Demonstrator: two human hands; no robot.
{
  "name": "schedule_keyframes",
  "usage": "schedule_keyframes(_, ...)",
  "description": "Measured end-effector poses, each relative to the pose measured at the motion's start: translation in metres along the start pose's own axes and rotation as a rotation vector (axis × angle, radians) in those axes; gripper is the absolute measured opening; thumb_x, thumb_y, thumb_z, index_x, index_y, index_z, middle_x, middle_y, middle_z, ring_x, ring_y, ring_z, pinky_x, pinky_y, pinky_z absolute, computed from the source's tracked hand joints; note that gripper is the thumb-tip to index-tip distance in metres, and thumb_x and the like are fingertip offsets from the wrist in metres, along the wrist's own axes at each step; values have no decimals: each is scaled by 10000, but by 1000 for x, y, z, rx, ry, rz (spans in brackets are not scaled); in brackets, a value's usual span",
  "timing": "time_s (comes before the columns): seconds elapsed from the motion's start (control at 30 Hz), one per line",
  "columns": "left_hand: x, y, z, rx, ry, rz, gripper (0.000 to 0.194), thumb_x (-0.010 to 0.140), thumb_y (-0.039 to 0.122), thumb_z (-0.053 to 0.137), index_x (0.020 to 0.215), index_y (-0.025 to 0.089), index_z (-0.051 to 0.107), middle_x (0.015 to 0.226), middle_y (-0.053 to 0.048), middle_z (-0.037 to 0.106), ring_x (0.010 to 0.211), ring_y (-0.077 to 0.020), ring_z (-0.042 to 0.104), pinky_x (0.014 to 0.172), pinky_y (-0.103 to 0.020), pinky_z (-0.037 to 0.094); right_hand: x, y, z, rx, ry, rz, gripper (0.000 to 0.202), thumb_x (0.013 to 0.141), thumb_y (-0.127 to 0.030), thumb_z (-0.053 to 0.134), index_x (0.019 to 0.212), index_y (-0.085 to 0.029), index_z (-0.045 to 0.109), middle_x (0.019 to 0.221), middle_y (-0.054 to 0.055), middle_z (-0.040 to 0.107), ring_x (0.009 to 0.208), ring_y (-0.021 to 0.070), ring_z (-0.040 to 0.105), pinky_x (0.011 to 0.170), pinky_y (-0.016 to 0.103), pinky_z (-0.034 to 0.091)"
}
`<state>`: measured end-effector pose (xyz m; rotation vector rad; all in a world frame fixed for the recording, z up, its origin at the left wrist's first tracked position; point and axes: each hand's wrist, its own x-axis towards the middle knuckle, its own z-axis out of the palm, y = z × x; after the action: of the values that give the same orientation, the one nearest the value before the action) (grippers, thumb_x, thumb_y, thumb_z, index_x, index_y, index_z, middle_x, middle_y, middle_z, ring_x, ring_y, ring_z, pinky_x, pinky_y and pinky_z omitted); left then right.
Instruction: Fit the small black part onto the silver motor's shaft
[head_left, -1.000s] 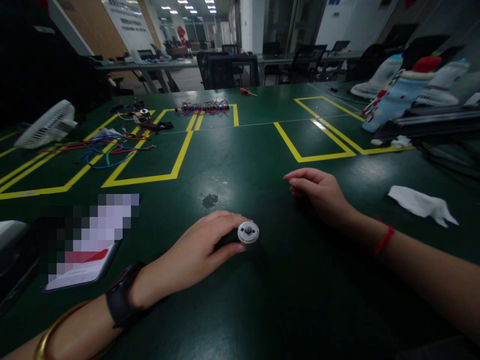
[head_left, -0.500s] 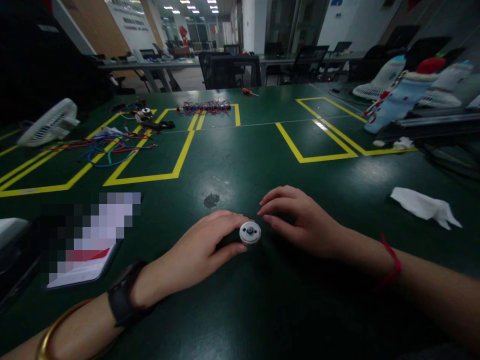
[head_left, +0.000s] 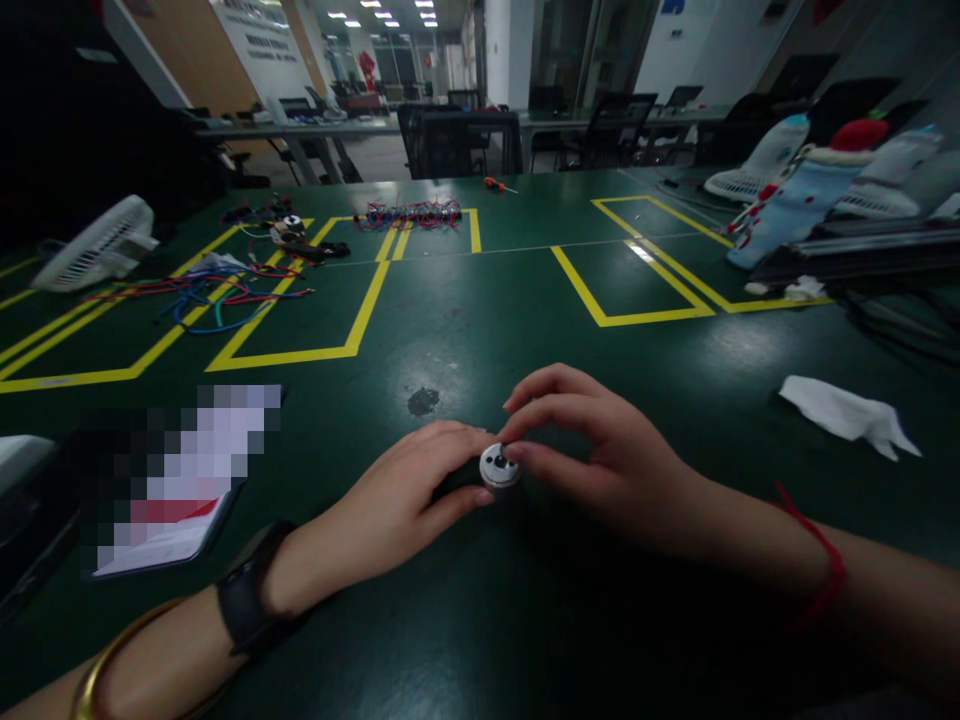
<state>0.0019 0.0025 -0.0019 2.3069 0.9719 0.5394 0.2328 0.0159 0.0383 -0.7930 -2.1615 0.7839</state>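
A small silver round motor [head_left: 493, 477] stands on the green table, its face with a central shaft and small holes turned up. My left hand [head_left: 416, 490] grips its side, thumb in front and fingers behind. From the right, my right hand [head_left: 611, 465] reaches over the top, with thumb and index finger pinched at the shaft. Those fingertips cover part of the motor's face, so the exact contact there is hard to see.
A phone [head_left: 172, 490], partly blurred out, lies left of my left arm. At the right is a crumpled white tissue [head_left: 847, 412]. Farther back are tangled wires [head_left: 217, 295], a white fan [head_left: 105, 245], an orange screwdriver [head_left: 495, 184] and a blue plush figure [head_left: 787, 205].
My right hand has moved left onto the top of the motor, and its thumb and index finger have closed at the shaft. My left hand has stayed in place.
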Motion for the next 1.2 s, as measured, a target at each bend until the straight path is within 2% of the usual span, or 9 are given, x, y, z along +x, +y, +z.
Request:
schedule_keyframes(0.1, 1, 1, -1, -7, -8, 1, 324, 939, 264, 599, 1256, 273, 531, 1231, -49, 604, 1128, -241, 547, 973, -403, 449, 1, 5, -12, 23, -31, 53, 73, 885, -193, 638, 940, -199, 686, 992, 43, 628, 942, 168, 608, 844, 314, 492)
schedule_keyframes(0.27, 2, 4, -3, -14, -29, -12, 319, 955, 288, 575, 1271, 281, 535, 1208, -49, 614, 1101, -242, 561, 946, -408, 463, -5, 26, -27, -65, -352, 131, 107, 895, -234, 625, 953, -200, 708, 1021, 52, 618, 946, 179, 596, 849, 337, 487)
schedule_keyframes(0.33, 1, 4, -3, -14, -30, -17, 329, 960, 285, 567, 1286, 289, 526, 1215, -44, 611, 1101, -236, 563, 951, -404, 461, -8, 33, -29, -91, -422, 124, 117, 888, -243, 633, 961, -211, 719, 1037, 53, 611, 963, 190, 582, 846, 346, 484)
schedule_keyframes(0.57, 1, 2, -2, -15, -30, -11, 354, 960, 281, 573, 1309, 293, 513, 1233, -39, 602, 1123, -231, 548, 965, -394, 450, -9, 41, -31, -127, -516, 104, 138, 887, -214, 631, 968, -237, 741, 1001, 43, 592, 945, 185, 564, 853, 339, 472)
schedule_keyframes(0.67, 1, 3, -2, -17, -33, -13, 349, 962, 285, 572, 1306, 297, 512, 1233, -31, 599, 1122, -224, 546, 965, -382, 448, -7, 40, -36, -29, -518, 147, 162, 894, -205, 620, 1018, -222, 722, 1043, 45, 580, 965, 173, 575, 868, 328, 475)
schedule_keyframes(0.77, 1, 2, -3, -12, -38, -17, 357, 964, 288, 569, 1315, 300, 502, 1251, -28, 589, 1138, -219, 538, 980, -378, 439, -5, 45, -41, 119, -349, 206, 148, 899, -218, 611, 1014, -192, 701, 1023, 45, 601, 924, 163, 594, 829, 316, 482)
schedule_keyframes(1.0, 0, 2, -3, 2, -48, -23, 377, 969, 285, 562, 1337, 309, 481, 1288, -18, 570, 1172, -210, 523, 1007, -375, 421, -4, 77, -34, 531, 370, 560, 135, 797, -278, 723, 894, -185, 717, 734, -2, 638, 656, 117, 564, 613, 260, 440)
schedule_keyframes(1.1, 1, 2, -3, 3, -46, -22, 383, 971, 285, 561, 1341, 318, 469, 1286, -5, 567, 1171, -195, 521, 1008, -358, 417, -3, 81, -32, 608, 482, 606, 97, 787, -259, 721, 856, -192, 728, 683, -9, 632, 613, 101, 550, 591, 243, 431)
schedule_keyframes(1.2, 1, 1, -2, 6, -47, -18, 383, 973, 285, 560, 1342, 322, 464, 1288, 2, 564, 1171, -188, 517, 1009, -350, 413, -3, 80, -32, 619, 492, 611, 73, 785, -246, 715, 838, -199, 731, 675, -11, 633, 609, 96, 551, 594, 236, 434)
